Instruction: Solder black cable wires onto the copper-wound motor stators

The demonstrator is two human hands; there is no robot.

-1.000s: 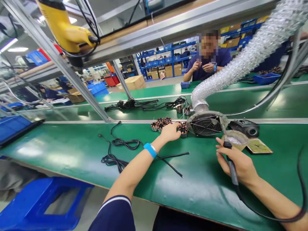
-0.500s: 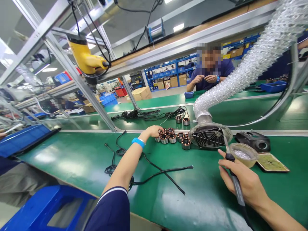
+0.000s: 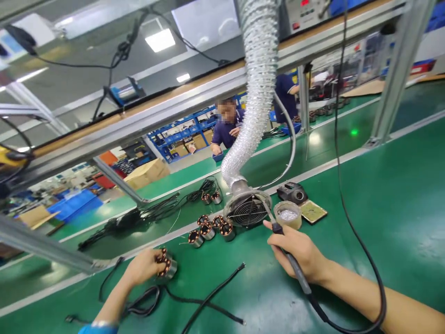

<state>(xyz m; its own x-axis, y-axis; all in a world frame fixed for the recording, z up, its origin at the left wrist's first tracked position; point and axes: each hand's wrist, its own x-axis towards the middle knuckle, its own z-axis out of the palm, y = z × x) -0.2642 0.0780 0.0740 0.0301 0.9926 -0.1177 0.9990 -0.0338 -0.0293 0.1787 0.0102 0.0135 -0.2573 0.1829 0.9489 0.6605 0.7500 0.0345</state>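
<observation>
My left hand (image 3: 144,266) has its fingers closed on copper-wound motor stators (image 3: 167,268) at the lower left of the green bench. A group of several more stators (image 3: 207,230) stands to the right, beside the round fume extractor (image 3: 247,209). My right hand (image 3: 299,250) holds a soldering iron (image 3: 295,269) by its handle, its tip up by the extractor's right edge. Black cables (image 3: 212,301) lie crossed between my hands. Right of the iron's tip sits a round tub of silvery material (image 3: 288,215), with a square yellowish sponge tray (image 3: 314,211) beside it.
A silver duct (image 3: 257,93) rises from the extractor. Two stators (image 3: 211,198) and a black cable bundle (image 3: 139,215) lie behind the bench's metal strip. A cord (image 3: 342,185) hangs at right. A person (image 3: 224,132) sits across.
The view has swung right. My left hand has moved left and nearer, bringing stators away from the group. My right hand still holds the iron near the extractor.
</observation>
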